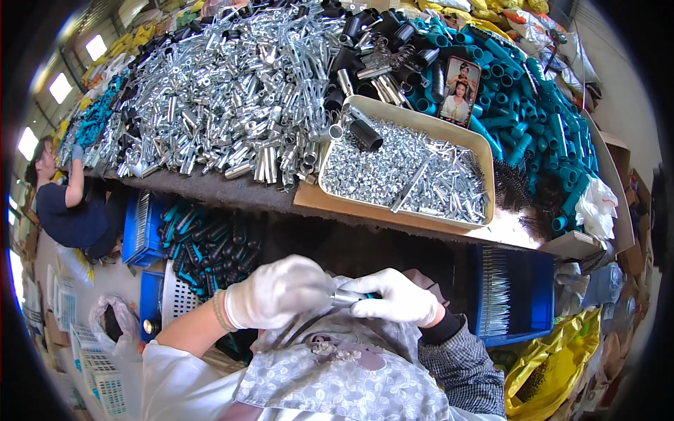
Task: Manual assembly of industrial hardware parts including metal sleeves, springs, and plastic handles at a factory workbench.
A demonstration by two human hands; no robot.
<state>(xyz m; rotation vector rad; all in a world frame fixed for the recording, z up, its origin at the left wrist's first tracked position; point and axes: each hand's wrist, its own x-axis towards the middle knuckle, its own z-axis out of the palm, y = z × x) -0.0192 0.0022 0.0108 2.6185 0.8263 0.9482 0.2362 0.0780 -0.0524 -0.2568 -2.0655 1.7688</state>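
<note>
Both my hands wear white gloves and meet in front of my apron. My right hand (397, 298) is closed round a short silver metal tube (345, 298), with a bit of teal showing by its fingers. My left hand (281, 293) is a fist, slightly blurred, against the tube's left end; whatever lies inside its fingers is hidden. Beyond the hands, on the bench edge, stands a cream tray (309, 188) of small metal parts. A black-and-silver tube (365, 133) and a thin metal rod (411, 186) rest on those parts.
A heap of silver metal parts (232, 91) covers the bench, with teal tubes (509, 105) at right and a phone (460, 91) propped among them. Black-and-teal handles (210, 249) lie below left; a blue bin (537, 295) holds metal rods. Another person (70, 210) works far left.
</note>
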